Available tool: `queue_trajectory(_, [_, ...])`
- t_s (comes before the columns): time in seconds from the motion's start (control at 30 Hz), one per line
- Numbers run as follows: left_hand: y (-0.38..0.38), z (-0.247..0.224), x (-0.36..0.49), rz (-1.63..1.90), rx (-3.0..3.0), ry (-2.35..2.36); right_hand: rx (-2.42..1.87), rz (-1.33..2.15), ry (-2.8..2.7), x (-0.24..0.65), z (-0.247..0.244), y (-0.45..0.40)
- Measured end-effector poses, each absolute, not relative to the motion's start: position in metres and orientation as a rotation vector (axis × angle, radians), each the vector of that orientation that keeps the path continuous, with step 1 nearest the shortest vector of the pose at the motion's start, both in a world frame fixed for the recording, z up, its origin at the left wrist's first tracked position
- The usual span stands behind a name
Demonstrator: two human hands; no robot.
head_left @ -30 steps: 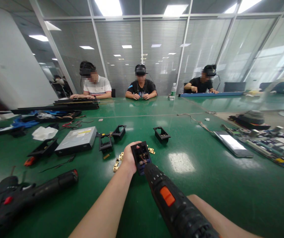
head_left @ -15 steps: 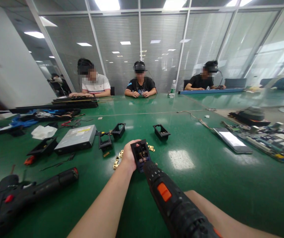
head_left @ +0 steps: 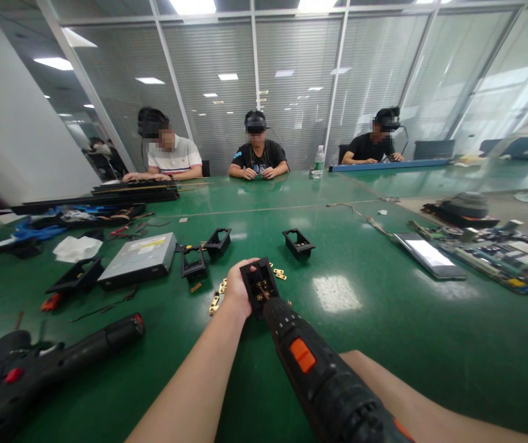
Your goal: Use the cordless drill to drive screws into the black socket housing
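Note:
My left hand (head_left: 238,290) is closed around the left side of a black plastic housing (head_left: 250,277), tilted so its inside faces me. Small brass contacts show inside it. From the lower right comes a black cordless drill (head_left: 324,375) with an orange switch on top; its bit reaches into the housing by the brass parts. My right hand (head_left: 354,363) is on the drill, its fingers mostly hidden behind the drill body. Loose brass pieces (head_left: 215,303) lie left of the housing, and a few more brass pieces (head_left: 279,273) lie to its right.
Similar black housings (head_left: 298,245) stand beyond my hands. To the left are a silver optical drive (head_left: 139,261) and a second drill (head_left: 56,363). A phone (head_left: 430,257) and circuit boards (head_left: 517,258) lie at the right. Several people sit across the green table.
The whole view has shifted slightly. The drill's bit now shows more clearly among the brass contacts inside the housing. Both hands keep their holds.

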State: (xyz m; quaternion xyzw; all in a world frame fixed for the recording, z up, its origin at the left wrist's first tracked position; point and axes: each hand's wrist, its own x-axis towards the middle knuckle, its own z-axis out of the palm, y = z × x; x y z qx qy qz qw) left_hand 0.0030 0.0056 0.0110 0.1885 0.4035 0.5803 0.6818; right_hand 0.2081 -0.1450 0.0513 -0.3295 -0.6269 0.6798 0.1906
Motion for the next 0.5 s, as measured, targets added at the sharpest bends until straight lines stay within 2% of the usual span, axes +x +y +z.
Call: queue_trajectory(0.5, [0.0066, 0.0091, 0.0031, 1.312, 0.443, 0.878, -0.889, 2.008, -1.586, 0.2096, 0.0492, -0.1456])
